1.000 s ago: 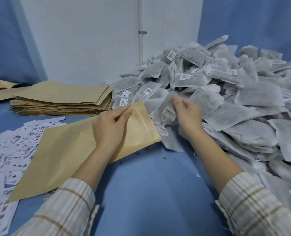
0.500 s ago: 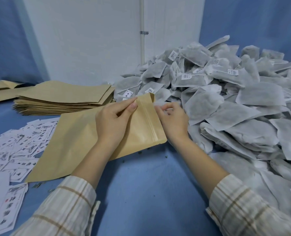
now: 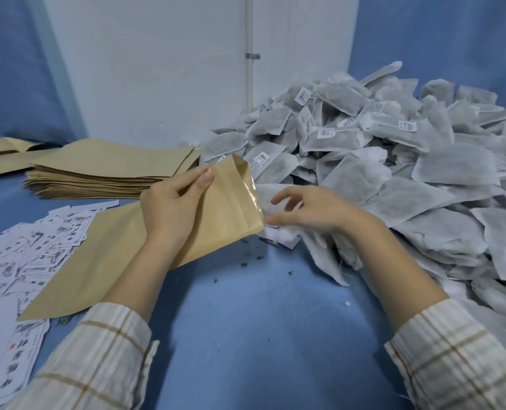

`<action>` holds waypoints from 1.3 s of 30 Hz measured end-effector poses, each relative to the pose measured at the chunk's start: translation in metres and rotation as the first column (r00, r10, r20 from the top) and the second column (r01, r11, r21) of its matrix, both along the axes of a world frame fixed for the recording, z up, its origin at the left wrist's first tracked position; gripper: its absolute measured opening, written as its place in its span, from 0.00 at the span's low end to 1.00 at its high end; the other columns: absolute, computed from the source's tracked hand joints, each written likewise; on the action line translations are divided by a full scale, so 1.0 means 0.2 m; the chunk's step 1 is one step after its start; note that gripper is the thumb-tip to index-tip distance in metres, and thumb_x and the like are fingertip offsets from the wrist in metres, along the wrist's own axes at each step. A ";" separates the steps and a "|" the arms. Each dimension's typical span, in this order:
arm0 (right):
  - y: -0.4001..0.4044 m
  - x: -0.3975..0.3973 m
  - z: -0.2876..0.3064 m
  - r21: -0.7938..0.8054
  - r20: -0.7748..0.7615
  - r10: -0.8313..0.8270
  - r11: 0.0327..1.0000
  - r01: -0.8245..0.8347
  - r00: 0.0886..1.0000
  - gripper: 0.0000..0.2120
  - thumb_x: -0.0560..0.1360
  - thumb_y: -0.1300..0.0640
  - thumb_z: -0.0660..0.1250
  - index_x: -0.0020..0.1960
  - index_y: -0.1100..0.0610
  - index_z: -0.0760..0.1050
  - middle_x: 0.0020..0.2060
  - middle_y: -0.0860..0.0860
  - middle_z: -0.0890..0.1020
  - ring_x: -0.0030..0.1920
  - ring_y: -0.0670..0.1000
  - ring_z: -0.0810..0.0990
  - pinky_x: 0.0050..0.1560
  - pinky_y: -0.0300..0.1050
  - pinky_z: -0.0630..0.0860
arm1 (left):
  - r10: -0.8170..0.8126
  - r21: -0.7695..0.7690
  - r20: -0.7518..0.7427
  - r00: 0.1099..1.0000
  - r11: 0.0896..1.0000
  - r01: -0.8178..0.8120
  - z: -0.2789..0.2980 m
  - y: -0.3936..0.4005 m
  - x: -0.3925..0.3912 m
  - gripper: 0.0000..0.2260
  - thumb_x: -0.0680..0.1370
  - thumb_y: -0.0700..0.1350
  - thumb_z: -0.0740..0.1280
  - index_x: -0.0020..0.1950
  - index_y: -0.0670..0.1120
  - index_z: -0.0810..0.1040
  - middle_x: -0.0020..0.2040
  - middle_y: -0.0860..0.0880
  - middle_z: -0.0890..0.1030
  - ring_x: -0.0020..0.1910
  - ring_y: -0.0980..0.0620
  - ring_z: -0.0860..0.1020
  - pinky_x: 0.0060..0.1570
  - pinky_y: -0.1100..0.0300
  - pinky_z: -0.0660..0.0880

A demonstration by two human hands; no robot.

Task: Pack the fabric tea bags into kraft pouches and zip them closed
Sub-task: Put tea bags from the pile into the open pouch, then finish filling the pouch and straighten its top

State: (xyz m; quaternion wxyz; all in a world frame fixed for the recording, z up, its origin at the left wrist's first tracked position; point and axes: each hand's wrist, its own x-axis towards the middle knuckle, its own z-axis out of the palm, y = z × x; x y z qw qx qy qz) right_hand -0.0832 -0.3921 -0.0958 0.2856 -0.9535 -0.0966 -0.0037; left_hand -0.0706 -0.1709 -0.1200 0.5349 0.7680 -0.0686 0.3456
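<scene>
A kraft pouch [image 3: 121, 255] lies slanted on the blue table, its zip mouth lifted and gaping toward the right. My left hand [image 3: 175, 208] grips the pouch just behind the mouth, thumb on the upper lip. My right hand [image 3: 314, 211] hovers just right of the mouth with loosely spread fingers, its fingertips touching a white fabric tea bag [image 3: 278, 235] at the pouch's lower corner. A big pile of grey-white fabric tea bags [image 3: 393, 161] with small printed tags fills the right side.
A stack of flat kraft pouches [image 3: 110, 170] sits behind the left hand, with more at the far left. Printed paper slips [image 3: 24, 255] are scattered at the left. Loose tea crumbs [image 3: 246, 261] dot the blue table [image 3: 246, 335]. A white wall panel stands behind.
My right hand has let go of the pouch's mouth edge and moved right onto the tea bags. The pouch mouth now gapes wider. My left hand keeps its hold.
</scene>
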 end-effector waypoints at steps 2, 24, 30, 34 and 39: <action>-0.01 -0.01 0.01 -0.192 -0.190 -0.042 0.981 0.005 0.981 0.34 0.60 0.32 0.71 0.62 0.42 0.70 0.55 0.44 0.75 0.54 0.47 0.75 0.53 0.42 0.70 | 0.013 0.000 0.011 1.000 1.000 -0.013 0.01 0.02 0.01 0.08 0.73 0.53 0.70 0.52 0.57 0.83 0.49 0.60 0.82 0.46 0.73 0.75 0.54 0.70 0.70; 0.04 0.06 -0.08 0.950 -0.067 -0.070 0.301 0.085 0.995 0.15 0.72 0.69 0.68 0.56 0.63 0.70 0.44 0.59 0.81 0.37 0.54 0.84 0.37 0.47 0.82 | -0.031 0.073 -0.061 0.998 0.997 0.036 -0.03 -0.01 -0.01 0.07 0.74 0.52 0.70 0.49 0.64 0.79 0.49 0.59 0.83 0.46 0.70 0.75 0.51 0.72 0.68; 0.25 0.06 -0.20 0.705 -0.031 -0.007 0.708 0.027 0.999 0.08 0.73 0.68 0.64 0.42 0.55 0.75 0.31 0.45 0.77 0.30 0.43 0.74 0.27 0.31 0.68 | -0.158 0.051 -0.004 0.987 0.986 0.158 0.00 -0.06 -0.05 0.08 0.73 0.49 0.71 0.46 0.63 0.80 0.44 0.65 0.82 0.45 0.71 0.76 0.47 0.75 0.68; 0.32 0.09 -0.13 0.837 -0.228 0.024 0.515 0.184 0.973 0.12 0.80 0.59 0.56 0.40 0.57 0.72 0.34 0.51 0.75 0.35 0.50 0.74 0.33 0.37 0.71 | -0.203 0.161 0.075 0.976 0.969 0.189 0.01 -0.13 -0.09 0.08 0.73 0.47 0.72 0.50 0.57 0.82 0.45 0.62 0.82 0.47 0.64 0.79 0.50 0.70 0.71; 0.37 0.08 -0.15 0.742 -0.293 0.061 0.643 0.187 0.954 0.16 0.81 0.65 0.49 0.67 0.67 0.64 0.63 0.59 0.72 0.64 0.59 0.70 0.38 0.30 0.70 | -0.202 0.257 0.139 0.969 0.953 0.161 0.05 -0.17 -0.10 0.07 0.74 0.46 0.71 0.50 0.53 0.84 0.47 0.58 0.84 0.48 0.61 0.79 0.53 0.60 0.74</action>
